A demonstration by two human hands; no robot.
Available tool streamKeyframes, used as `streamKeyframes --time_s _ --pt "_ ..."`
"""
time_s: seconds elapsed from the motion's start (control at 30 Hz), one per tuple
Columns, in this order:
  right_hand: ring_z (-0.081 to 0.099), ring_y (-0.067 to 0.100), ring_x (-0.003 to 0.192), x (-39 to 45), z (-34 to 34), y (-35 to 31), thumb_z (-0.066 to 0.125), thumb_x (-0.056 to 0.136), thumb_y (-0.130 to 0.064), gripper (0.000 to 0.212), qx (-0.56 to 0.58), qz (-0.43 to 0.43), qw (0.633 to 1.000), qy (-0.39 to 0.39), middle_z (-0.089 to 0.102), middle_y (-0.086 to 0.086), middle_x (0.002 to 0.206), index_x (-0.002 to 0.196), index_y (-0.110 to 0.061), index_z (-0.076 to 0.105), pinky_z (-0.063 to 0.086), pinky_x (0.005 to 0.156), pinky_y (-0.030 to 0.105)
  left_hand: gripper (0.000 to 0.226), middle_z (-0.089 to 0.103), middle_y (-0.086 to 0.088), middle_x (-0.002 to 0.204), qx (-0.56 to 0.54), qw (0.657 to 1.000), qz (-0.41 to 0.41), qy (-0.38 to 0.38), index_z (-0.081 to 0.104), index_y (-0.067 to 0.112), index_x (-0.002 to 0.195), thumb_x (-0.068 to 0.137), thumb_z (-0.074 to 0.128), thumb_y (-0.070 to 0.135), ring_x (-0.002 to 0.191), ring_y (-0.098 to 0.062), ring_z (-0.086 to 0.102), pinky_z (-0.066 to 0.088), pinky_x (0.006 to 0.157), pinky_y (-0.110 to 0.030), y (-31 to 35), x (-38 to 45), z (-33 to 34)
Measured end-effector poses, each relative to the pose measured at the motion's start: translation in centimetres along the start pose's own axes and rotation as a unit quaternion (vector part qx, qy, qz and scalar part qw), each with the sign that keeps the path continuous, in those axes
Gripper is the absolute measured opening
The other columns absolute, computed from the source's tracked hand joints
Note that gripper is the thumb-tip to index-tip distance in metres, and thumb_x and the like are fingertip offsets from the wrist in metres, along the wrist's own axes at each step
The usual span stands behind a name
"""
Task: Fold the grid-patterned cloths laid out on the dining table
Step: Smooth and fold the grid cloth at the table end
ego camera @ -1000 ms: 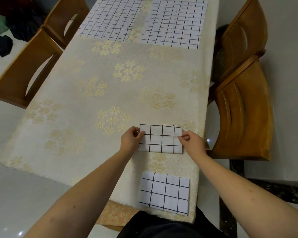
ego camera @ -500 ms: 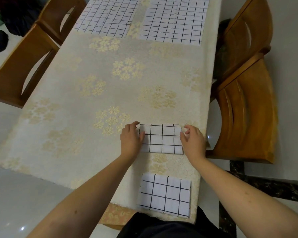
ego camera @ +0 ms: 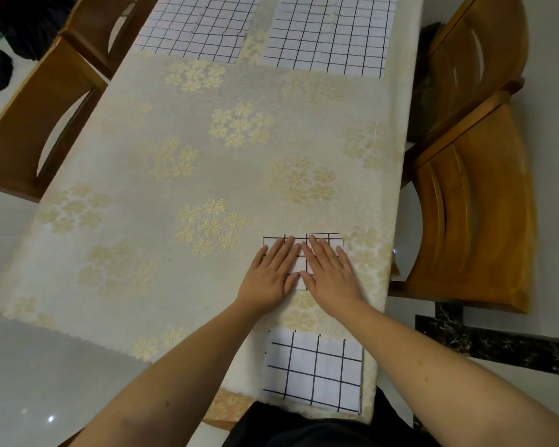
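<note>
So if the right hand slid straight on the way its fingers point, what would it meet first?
The right hand lies flat on the folded cloth, fingers pointing up-left. Past the cloth's far edge the line crosses only bare tablecloth; the first thing it would probably reach is the left unfolded cloth at the far end.

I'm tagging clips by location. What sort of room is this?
Probably a home dining room: a long table under a cream, gold-flowered tablecloth, curved wooden chairs on both sides, and a glossy tiled floor.

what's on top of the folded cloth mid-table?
Both hands lie flat on the folded cloth: left hand, right hand, side by side. Its top edge and right corner show; the rest is covered.
</note>
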State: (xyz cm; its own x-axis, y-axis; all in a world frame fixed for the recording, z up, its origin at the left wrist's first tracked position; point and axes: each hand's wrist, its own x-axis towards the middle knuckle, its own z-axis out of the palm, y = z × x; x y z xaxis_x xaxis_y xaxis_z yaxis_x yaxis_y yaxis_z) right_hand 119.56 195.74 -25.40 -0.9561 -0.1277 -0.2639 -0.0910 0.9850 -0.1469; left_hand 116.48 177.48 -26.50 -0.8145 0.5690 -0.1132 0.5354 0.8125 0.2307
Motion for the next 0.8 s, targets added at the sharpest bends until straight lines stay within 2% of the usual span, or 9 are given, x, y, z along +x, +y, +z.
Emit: streamKeyframes --time_s 0.13,0.2,0.3,0.4,0.47,0.53,0.57,0.7,0.8 --pt "0.005 0.015 0.148 0.0 -0.1 1.1 0.013 0.097 -0.056 0.065 -0.004 0.016 1.0 -0.003 0.007 -0.001 0.162 0.153 -0.024 0.013 0.005 0.117 0.042 0.059 0.004 0.0 0.163 0.008 0.999 -0.045 -0.017 0.011 0.032 0.154 0.101 0.027 0.051 0.15 -0.019 -0.001 0.007 0.121 -0.042 -0.3 0.0 -0.2" --pt "-0.006 0.015 0.148 -0.1 -0.3 1.9 0.009 0.096 -0.057 0.066 -0.004 0.032 0.999 -0.007 -0.005 -0.002 0.162 0.154 -0.026 0.001 0.0 0.118 0.042 0.06 -0.001 0.002 0.163 0.006 0.997 -0.074 -0.021 0.006 0.036 0.154 0.1 0.025 0.054 0.149 -0.017 -0.006 0.001 0.121 -0.04 -0.6 -0.3 -0.3" --pt "-0.021 0.014 0.145 -0.4 -0.7 3.0 0.002 0.095 -0.059 0.067 0.003 0.069 0.997 -0.024 -0.025 -0.005 0.158 0.151 -0.027 -0.016 -0.008 0.119 0.041 0.06 -0.011 0.007 0.162 -0.012 0.992 -0.126 -0.03 -0.003 0.035 0.153 0.099 0.014 0.055 0.148 -0.013 -0.014 -0.006 0.12 -0.039 -0.9 -0.9 -0.9" --pt "-0.021 0.013 0.145 -0.7 -1.6 3.4 0.012 0.099 -0.056 0.067 0.053 0.095 0.993 -0.05 -0.025 -0.005 0.158 0.152 -0.025 -0.013 -0.009 0.119 0.04 0.061 -0.014 0.006 0.161 -0.07 0.979 -0.188 -0.027 -0.005 0.028 0.154 0.101 0.013 0.051 0.147 -0.012 -0.015 -0.007 0.12 -0.037 -0.8 -1.2 -1.2" --pt "-0.014 0.013 0.147 -1.0 -2.5 3.3 0.022 0.1 -0.053 0.067 0.122 0.118 0.984 -0.045 -0.015 -0.004 0.161 0.154 -0.022 -0.004 -0.005 0.119 0.039 0.058 0.01 -0.004 0.162 -0.133 0.962 -0.237 0.03 0.016 0.017 0.154 0.102 0.03 0.04 0.149 -0.021 0.008 0.008 0.119 -0.036 -0.5 -1.2 -2.1" --pt "0.005 0.017 0.147 -1.4 -3.4 3.2 0.034 0.1 -0.045 0.062 0.199 0.164 0.966 -0.006 0.006 -0.003 0.162 0.154 -0.021 0.013 0.007 0.118 0.039 0.043 0.044 -0.012 0.143 -0.159 0.943 -0.27 0.111 0.048 0.009 0.137 0.096 0.05 0.025 0.132 -0.03 0.04 0.032 0.106 -0.035 -0.5 -1.3 -3.1" --pt "0.016 0.02 0.144 -1.6 -3.8 3.1 0.04 0.1 -0.04 0.058 0.232 0.192 0.953 0.023 0.019 0.0 0.158 0.152 -0.021 0.022 0.014 0.116 0.04 0.036 0.051 -0.012 0.132 -0.159 0.934 -0.291 0.128 0.057 0.009 0.126 0.093 0.055 0.022 0.12 -0.03 0.049 0.038 0.097 -0.034 -0.5 -1.4 -3.4" --pt "0.042 0.026 0.121 -1.8 -4.2 2.8 0.05 0.096 -0.034 0.043 0.334 0.274 0.901 0.042 0.05 0.006 0.133 0.137 -0.02 0.048 0.038 0.102 0.039 0.029 0.051 -0.01 0.123 -0.23 0.872 -0.428 0.065 0.062 0.014 0.116 0.093 0.056 0.029 0.102 -0.027 0.056 0.045 0.09 -0.038 -0.6 -1.3 -3.9" --pt "0.051 0.026 0.113 -1.5 -3.9 2.5 0.057 0.092 -0.031 0.04 0.359 0.336 0.871 0.01 0.055 0.006 0.127 0.129 -0.017 0.054 0.046 0.096 0.042 0.029 0.049 -0.01 0.121 -0.22 0.867 -0.448 -0.01 0.066 0.013 0.108 0.093 0.057 0.037 0.095 -0.028 0.058 0.049 0.09 -0.04 -0.5 -0.6 -4.3"
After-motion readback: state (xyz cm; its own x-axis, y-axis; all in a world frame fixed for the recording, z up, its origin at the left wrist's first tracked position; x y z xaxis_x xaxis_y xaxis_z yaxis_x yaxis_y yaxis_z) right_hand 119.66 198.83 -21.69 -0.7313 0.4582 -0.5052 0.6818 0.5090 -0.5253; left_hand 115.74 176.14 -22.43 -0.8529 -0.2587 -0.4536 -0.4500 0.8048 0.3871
